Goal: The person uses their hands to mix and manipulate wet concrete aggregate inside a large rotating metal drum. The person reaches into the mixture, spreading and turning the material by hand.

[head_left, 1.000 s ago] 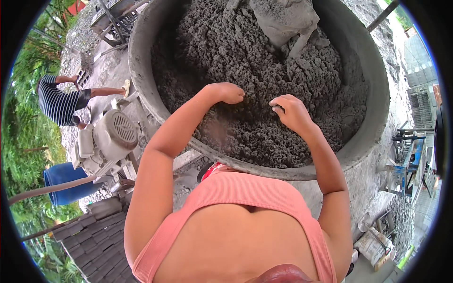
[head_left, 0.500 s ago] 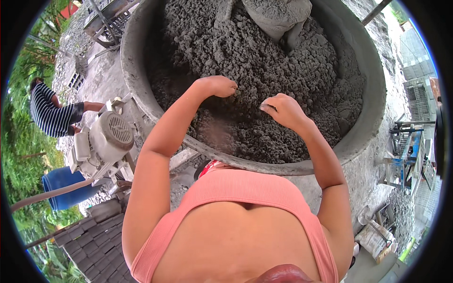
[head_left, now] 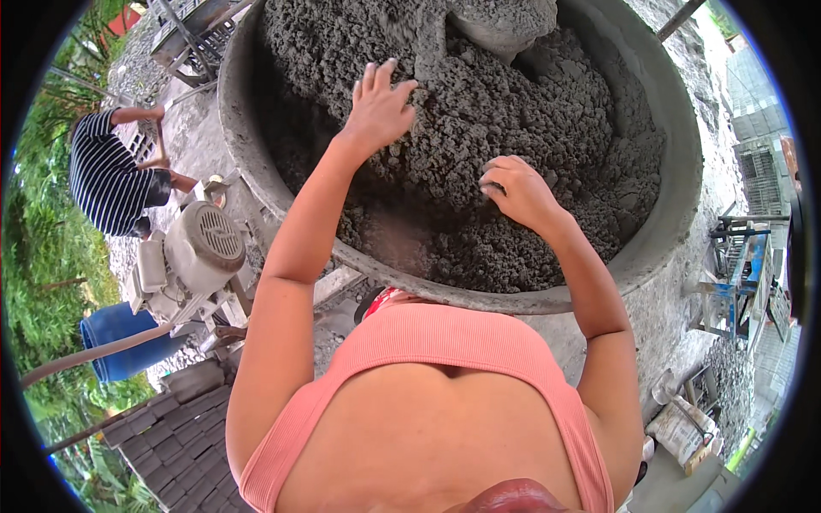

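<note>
A large round mixing pan [head_left: 244,128] in front of me holds dark grey, crumbly concrete mix [head_left: 479,128]. My left hand [head_left: 376,111] hovers over the mix on the left of the centre hub, fingers spread, with nothing visible in it. My right hand [head_left: 520,190] is lower and to the right, just over the mix. Its fingers curl inward; whatever they may hold is hidden. The cement-coated hub [head_left: 505,26] rises from the pan at the top.
Left of the pan stands a dusty electric motor [head_left: 205,242], with a blue barrel [head_left: 128,338] and stacked grey blocks [head_left: 175,427] nearer me. A person in a striped shirt [head_left: 107,175] bends beyond the motor, gripping a handle. At right are a blue metal stand [head_left: 740,282] and a whitish sack [head_left: 680,427].
My left hand has moved away from me over the mix and its fingers have spread. My right hand has shifted slightly away and right. The person at left has turned, arms now stretched out.
</note>
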`<state>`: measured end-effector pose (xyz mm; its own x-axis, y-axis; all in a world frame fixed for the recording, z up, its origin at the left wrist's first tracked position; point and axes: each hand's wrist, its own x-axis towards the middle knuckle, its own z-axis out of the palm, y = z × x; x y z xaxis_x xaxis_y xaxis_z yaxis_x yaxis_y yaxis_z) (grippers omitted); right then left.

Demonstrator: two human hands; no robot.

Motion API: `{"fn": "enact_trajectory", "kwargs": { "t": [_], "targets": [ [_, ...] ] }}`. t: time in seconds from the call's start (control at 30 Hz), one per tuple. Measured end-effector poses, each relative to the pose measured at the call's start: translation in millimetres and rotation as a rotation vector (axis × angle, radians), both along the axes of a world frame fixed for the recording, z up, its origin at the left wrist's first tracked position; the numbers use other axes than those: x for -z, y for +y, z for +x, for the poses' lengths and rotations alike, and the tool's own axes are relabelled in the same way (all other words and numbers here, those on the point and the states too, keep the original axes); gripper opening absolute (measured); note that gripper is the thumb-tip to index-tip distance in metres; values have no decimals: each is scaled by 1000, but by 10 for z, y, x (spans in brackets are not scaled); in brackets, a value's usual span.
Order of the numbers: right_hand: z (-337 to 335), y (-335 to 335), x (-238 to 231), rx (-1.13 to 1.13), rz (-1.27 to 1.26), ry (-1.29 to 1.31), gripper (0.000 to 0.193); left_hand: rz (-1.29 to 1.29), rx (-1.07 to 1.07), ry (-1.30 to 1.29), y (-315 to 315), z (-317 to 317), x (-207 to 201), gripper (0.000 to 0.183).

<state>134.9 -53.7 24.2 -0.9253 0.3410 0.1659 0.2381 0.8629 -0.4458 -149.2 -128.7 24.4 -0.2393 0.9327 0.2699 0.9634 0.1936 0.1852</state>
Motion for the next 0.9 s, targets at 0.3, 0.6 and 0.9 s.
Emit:
{"fn": "enact_trajectory", "kwargs": {
  "t": [0.3,0.6,0.9],
  "targets": [
    [-26,-10,42,-28,-41,-141,24,3,-22,-53,-71,-117,-60,45],
    [-83,-127,-99,-27,-79,-183,25,129,14,21,-148,56,-147,43],
    [-86,-298,-279,13,25,86,27,490,-158,48,-527,-58,-563,43]
  ]
}}
